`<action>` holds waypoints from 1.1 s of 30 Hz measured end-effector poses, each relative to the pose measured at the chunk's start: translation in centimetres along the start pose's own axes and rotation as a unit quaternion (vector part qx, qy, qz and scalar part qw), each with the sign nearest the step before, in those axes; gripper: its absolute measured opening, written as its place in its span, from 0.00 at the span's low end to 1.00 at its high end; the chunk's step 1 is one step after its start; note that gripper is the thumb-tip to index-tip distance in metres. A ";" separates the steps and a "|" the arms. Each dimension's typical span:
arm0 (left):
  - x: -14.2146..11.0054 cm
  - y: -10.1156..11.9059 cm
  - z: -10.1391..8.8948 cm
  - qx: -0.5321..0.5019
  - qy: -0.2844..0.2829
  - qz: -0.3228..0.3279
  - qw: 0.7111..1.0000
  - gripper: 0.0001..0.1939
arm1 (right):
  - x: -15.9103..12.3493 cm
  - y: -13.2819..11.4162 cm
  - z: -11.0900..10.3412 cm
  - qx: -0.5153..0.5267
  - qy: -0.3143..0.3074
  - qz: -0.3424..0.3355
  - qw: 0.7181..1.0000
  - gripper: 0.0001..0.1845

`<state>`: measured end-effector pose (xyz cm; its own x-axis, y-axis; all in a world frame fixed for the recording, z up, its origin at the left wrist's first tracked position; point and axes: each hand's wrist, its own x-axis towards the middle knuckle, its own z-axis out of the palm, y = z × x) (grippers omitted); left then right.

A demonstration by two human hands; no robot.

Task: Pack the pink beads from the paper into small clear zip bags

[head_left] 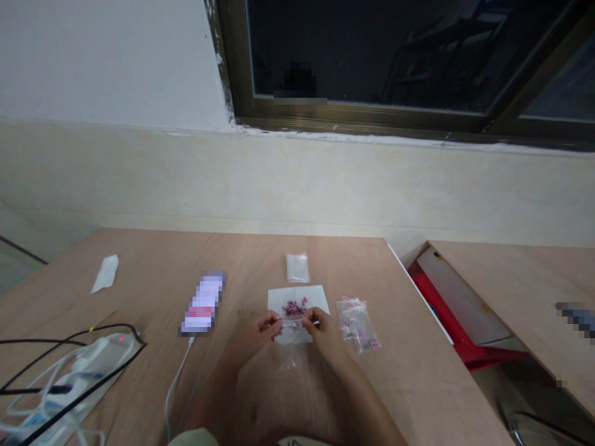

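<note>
Both my hands pinch the top edge of a small clear zip bag, which has a pinkish strip along its mouth. My left hand grips its left corner, my right hand its right corner. Behind the bag, a pile of small pink and dark red pieces lies on a white sheet of paper; their exact kind is too small to tell. Right of my right hand lie several clear zip bags with some pink pieces inside. A stack of clear bags rests beyond the paper.
A phone with a lit screen lies left of my hands, a white cable attached. Farther left are a power strip with tangled cords and a white paper scrap. A red item sits in the gap beside the right-hand table.
</note>
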<state>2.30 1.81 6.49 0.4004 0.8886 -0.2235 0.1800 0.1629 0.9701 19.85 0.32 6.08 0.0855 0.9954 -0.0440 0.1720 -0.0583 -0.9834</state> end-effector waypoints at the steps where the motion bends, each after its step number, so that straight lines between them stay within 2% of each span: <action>1: 0.0 -0.1 0.0 0.003 0.004 -0.002 1.000 0.14 | -0.1 -0.1 0.0 0.001 -0.001 -0.003 1.000 0.11; 5: -0.2 -0.8 0.1 -0.002 0.036 0.000 0.999 0.13 | -0.6 0.1 0.3 0.033 -0.011 0.015 0.999 0.13; 8: -0.6 -1.1 0.3 -0.007 0.054 -0.012 0.998 0.13 | -1.1 0.4 0.8 0.082 -0.041 0.046 0.995 0.14; 12: -1.2 -0.2 0.9 -0.011 0.053 -0.019 0.998 0.12 | -1.5 0.8 1.3 0.114 -0.059 0.062 0.990 0.14; 19: -1.4 1.6 1.7 0.047 0.023 -0.001 0.999 0.13 | -1.4 0.7 2.1 0.062 -0.006 0.030 0.998 0.12; 24: -0.6 2.1 1.8 0.037 0.033 0.036 0.998 0.13 | -0.8 0.9 2.2 0.120 -0.046 0.047 0.991 0.14; 26: -0.3 2.0 1.6 0.036 0.024 0.043 0.998 0.13 | -0.6 0.8 1.9 0.152 -0.055 0.061 0.985 0.14; 29: 0.1 1.5 1.2 0.037 0.008 0.036 0.999 0.14 | -0.2 0.2 1.3 0.177 -0.036 0.070 0.981 0.14; 33: 0.3 0.4 0.6 0.022 0.020 0.035 0.999 0.14 | 0.0 -0.1 1.1 0.164 -0.024 0.073 0.984 0.15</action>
<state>3.01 1.91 6.70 0.3779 0.9136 -0.1500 0.1919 0.0812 0.9780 18.75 0.42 5.98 0.0391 0.9810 -0.1902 -0.1644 -0.1815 -0.9696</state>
